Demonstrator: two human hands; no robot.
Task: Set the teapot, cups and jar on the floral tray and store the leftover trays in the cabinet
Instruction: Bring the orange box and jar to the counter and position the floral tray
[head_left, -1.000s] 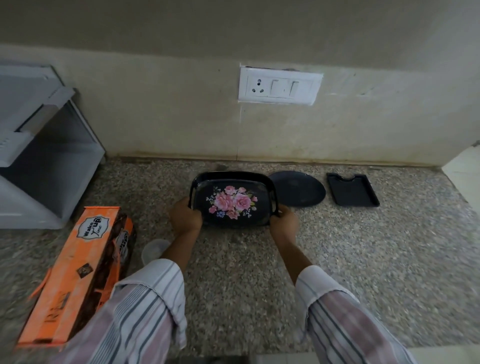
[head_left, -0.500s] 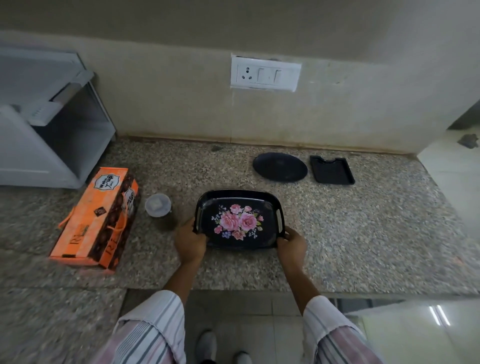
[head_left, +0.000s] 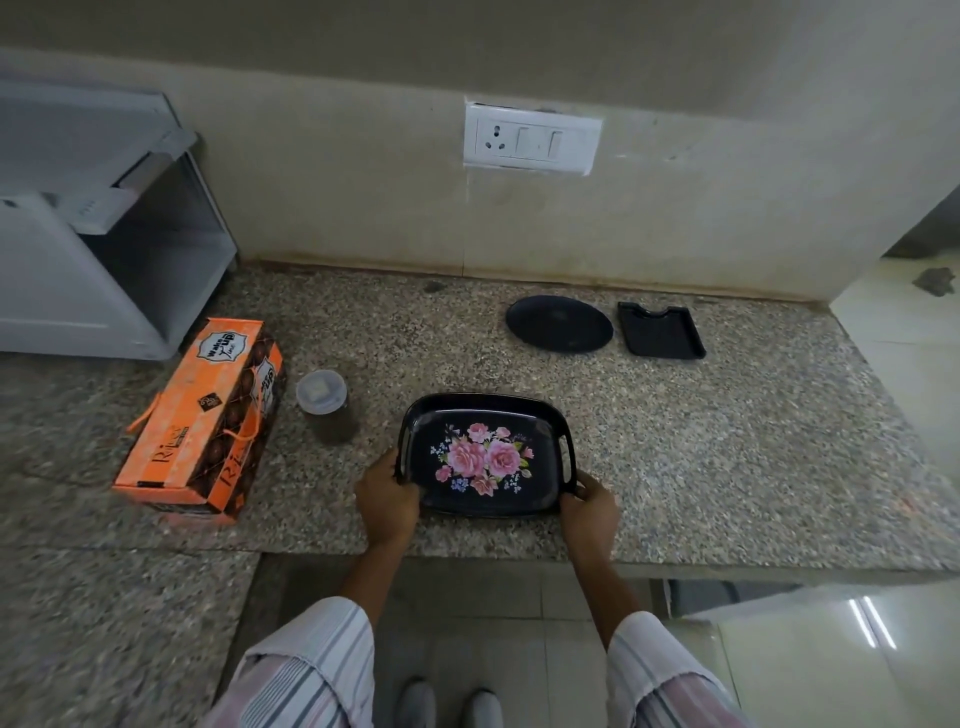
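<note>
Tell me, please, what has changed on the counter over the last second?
Both hands, left hand and right hand, pulled the floral tray from beside the round tray toward the counter's front edge, still gripping it. Round tray, notched tray, jar and orange box stayed put.

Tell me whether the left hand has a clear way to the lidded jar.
Probably yes: the left hand grips the floral tray, but bare counter lies between it and the jar.

I'm looking at a glossy black rectangular tray (head_left: 485, 457) with pink roses printed mid-frame, speckled grey granite counter (head_left: 727, 441) under it, a bright orange cardboard box (head_left: 202, 421) at left, and pink-and-white striped sleeves (head_left: 306, 670) along the bottom.
</note>
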